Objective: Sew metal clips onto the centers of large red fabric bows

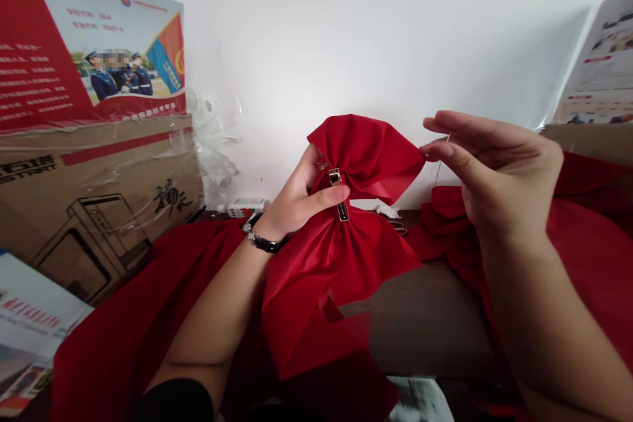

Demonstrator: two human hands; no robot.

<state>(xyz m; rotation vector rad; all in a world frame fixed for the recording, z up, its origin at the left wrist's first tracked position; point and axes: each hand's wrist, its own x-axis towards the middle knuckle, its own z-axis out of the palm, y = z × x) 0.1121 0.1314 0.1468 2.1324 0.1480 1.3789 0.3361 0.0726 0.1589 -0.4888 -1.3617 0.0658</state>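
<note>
A large red fabric bow [366,151] hangs in front of me, gathered at its middle, with its loops above and below. My left hand [311,194] grips that gathered middle, the thumb pressing beside a small metal clip [341,204] with a dark centre. To the right, my right hand [494,165] is pinched at the tip of the upper loop, with thumb and index finger close together. A thin pale thread or needle shows at these fingers; which it is I cannot tell. The bow's lower folds hang over the dark table [420,316].
A cardboard box [99,211] with a printed board [109,59] above it stands at the left. Red cloth [163,277] lies on both sides. Behind the bow are a white bottle [247,206] and scissor handles [398,229]. A white wall [386,33] is at the back.
</note>
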